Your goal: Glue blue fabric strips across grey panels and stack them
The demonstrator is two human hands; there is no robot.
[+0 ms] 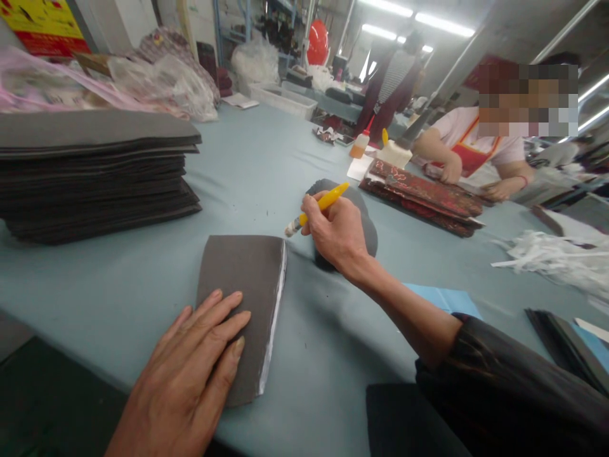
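The left hand (188, 374) lies flat with its fingers stretched out and only a little apart; it grasps nothing, but it presses on a dark grey panel (245, 279), which rests on the bluish bench (266, 158) in front of the person. Along the right edge of this panel runs a white, wet-looking band. The right hand (337, 231) is closed around a brush (330, 198) with yellow handle, the thumb and fingers pinching it. The whitish bristles are just beside the upper right corner of the panel; whether they touch it, I cannot tell. Behind the right hand there is a dark rounded object (370, 231), partly hidden. To the left stands a tall stack of dark sheets (99, 184). Farther off, at the right, a co-worker has both hands near a folded red patterned cloth (421, 197).
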